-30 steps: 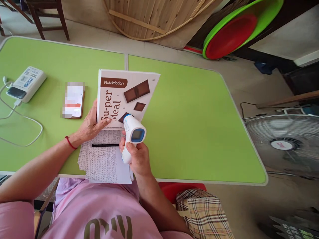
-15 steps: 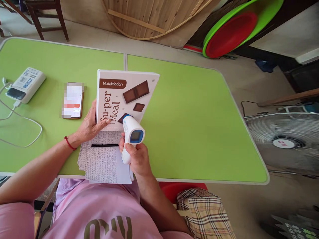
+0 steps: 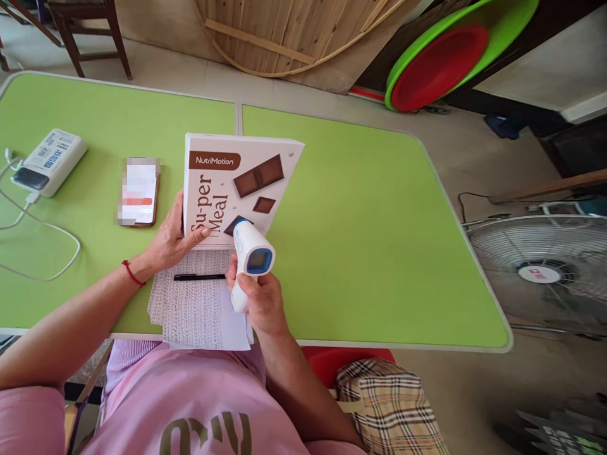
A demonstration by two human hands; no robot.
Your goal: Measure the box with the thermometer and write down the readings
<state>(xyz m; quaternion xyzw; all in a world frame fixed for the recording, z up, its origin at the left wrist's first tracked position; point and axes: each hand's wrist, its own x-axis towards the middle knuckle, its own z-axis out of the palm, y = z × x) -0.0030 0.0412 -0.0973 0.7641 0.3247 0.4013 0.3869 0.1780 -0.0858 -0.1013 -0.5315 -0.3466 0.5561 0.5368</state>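
Observation:
My left hand (image 3: 177,234) grips the lower left edge of a white NutriMotion box (image 3: 258,202) with brown chocolate pictures, thumb across its front and the other fingers mostly hidden behind. The box stands tilted over the green table (image 3: 360,253). In my right hand (image 3: 265,300) is a white and blue infrared thermometer (image 3: 251,253), held by its handle with its blue front end close to the box. Whether the two touch, I cannot tell. Below the box lie sheets of handwritten paper (image 3: 203,316), with a black pen (image 3: 199,277) across them.
A phone (image 3: 139,193) with a lit screen lies left of the box. Farther left is a white power bank (image 3: 50,161) with white cables. A floor fan (image 3: 540,275) stands past the table's right edge, and a plaid cloth bag (image 3: 391,404) is beside me on the right.

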